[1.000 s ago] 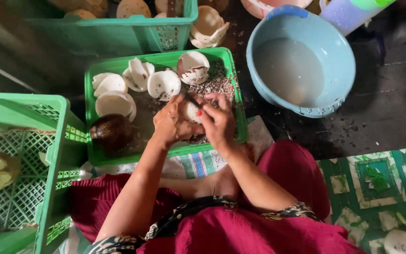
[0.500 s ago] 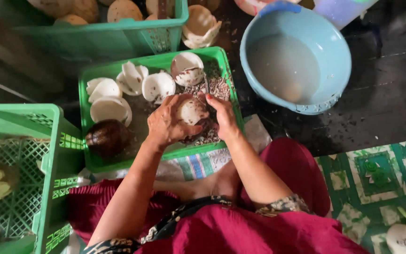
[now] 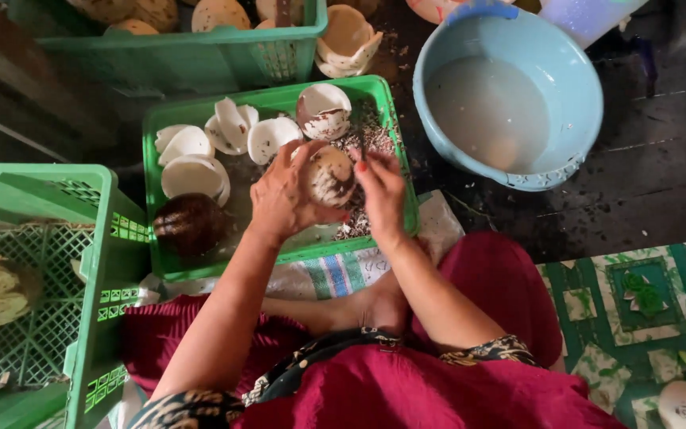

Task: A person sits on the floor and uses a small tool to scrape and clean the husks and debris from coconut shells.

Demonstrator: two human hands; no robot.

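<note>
Head view: the left hand (image 3: 283, 199) cups a partly peeled coconut piece (image 3: 331, 176), fingers wrapped around its left side, while the right hand (image 3: 381, 191) closes on its right edge, both above a green tray (image 3: 402, 171). The tray also holds white coconut shells (image 3: 192, 171) and 1 brown coconut (image 3: 190, 225); a blue basin (image 3: 565, 87) of cloudy water stands well to the right.

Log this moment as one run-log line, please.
left hand: holds coconut piece | right hand: on coconut piece, tool unclear | over green tray | blue basin: cloudy liquid
</note>
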